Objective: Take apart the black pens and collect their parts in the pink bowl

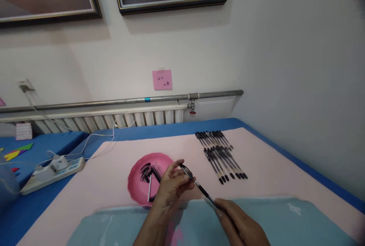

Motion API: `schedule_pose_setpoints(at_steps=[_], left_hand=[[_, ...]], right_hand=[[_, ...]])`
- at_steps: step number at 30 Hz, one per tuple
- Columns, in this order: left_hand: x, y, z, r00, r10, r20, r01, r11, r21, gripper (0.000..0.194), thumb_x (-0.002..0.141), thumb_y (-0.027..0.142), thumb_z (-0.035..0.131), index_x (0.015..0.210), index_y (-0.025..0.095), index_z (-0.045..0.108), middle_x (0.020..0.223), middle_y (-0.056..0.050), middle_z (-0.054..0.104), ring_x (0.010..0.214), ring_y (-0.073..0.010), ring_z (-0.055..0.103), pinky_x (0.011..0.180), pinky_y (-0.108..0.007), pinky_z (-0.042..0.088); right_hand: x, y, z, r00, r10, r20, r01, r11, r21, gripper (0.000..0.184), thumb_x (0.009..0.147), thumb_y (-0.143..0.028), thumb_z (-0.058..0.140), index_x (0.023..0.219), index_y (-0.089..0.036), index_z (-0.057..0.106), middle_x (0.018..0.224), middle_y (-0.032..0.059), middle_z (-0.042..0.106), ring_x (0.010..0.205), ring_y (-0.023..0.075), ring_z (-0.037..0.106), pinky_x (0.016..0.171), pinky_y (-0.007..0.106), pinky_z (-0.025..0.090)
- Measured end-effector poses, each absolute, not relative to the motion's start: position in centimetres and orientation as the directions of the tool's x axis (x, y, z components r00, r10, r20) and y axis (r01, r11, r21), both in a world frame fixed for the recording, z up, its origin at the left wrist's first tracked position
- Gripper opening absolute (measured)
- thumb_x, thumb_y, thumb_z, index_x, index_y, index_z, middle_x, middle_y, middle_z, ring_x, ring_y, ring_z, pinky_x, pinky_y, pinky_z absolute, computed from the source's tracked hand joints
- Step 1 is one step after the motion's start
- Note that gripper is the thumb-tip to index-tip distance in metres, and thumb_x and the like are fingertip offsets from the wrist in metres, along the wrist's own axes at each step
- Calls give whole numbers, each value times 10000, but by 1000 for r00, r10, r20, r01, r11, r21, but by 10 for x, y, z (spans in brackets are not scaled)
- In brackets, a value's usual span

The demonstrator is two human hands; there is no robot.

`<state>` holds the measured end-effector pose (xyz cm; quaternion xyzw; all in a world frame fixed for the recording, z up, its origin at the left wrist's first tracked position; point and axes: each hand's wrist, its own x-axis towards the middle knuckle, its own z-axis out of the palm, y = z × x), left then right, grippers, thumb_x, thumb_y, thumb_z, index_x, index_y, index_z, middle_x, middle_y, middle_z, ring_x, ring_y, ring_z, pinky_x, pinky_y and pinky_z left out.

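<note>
In front of me, my left hand [170, 187] pinches a black pen cap [186, 170] between thumb and fingers. My right hand [241, 221] is closed around a pen [205, 193] with a dark grip. The pen's silvery tip points up and left to the cap's mouth; whether it is inside, I cannot tell. Just left of my left hand, a pink scalloped plate [133, 191] holds loose black caps [146, 173] and pen parts. Beyond my right hand, capped pens lie side by side in a back row [213, 139] and a nearer row [226, 164].
Pink cloth [114, 162] covers the blue table [159, 130], with a teal cloth [128, 225] along the near side. A power strip [71, 168] with white plugs and cables sits at the left. A radiator [142, 118] and a pipe [119, 102] run along the back wall.
</note>
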<state>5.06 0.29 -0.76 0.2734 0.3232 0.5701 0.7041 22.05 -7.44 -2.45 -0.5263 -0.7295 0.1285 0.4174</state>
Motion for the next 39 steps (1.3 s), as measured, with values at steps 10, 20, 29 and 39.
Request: schedule_pose_setpoints(at_steps=[10, 20, 29, 39], left_hand=[[54, 0, -10, 142, 984, -109, -576, 172, 800, 527, 539, 149, 793, 1020, 183, 581, 685, 11, 611, 742, -242, 672, 621, -303, 487], [54, 0, -11, 133, 985, -110, -560, 166, 812, 459, 633, 204, 757, 1045, 167, 558, 706, -3, 625, 747, -226, 671, 620, -292, 504], [52, -1, -8, 155, 975, -160, -604, 222, 766, 514, 613, 198, 782, 1061, 135, 539, 700, -33, 673, 709, -210, 678, 604, -279, 520], [46, -1, 0, 189, 960, -208, -646, 281, 710, 454, 654, 156, 742, 1059, 128, 538, 704, -31, 685, 700, -185, 683, 629, -276, 539]], right_hand=[[218, -73, -24, -73, 894, 443, 639, 382, -667, 214, 884, -310, 436, 968, -218, 610, 835, 50, 688, 757, 167, 662, 666, 218, 536], [215, -67, -27, 0, 968, 252, 465, 223, -857, 229, 857, -360, 490, 968, -224, 638, 838, 29, 709, 791, 176, 668, 678, 206, 534], [217, -70, -36, 80, 985, 155, 355, 117, -927, 285, 806, -418, 528, 957, -217, 662, 923, 50, 708, 874, 197, 649, 771, 206, 505], [216, -72, -42, 90, 995, 43, 162, 28, -986, 380, 738, -527, 576, 940, -221, 675, 780, 39, 675, 770, 198, 619, 633, 227, 497]])
